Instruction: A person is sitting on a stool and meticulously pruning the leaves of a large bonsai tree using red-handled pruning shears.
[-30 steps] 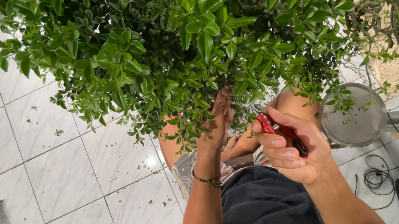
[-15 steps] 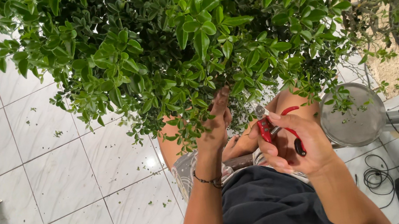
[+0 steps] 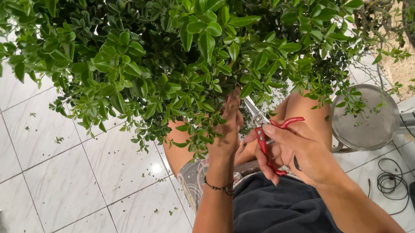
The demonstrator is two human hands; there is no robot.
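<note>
Right hand (image 3: pixel 296 152) grip closed on red-handled shears (image 3: pixel 266 133); left hand (image 3: pixel 227 127) grip pinching foliage of green bush (image 3: pixel 177 42).

Bright, even light throughout; glare spot on the glossy floor tiles (image 3: pixel 155 168) at lower centre. Sharp focus on the foliage (image 3: pixel 177 42); deep shade inside it; no motion blur.
</note>
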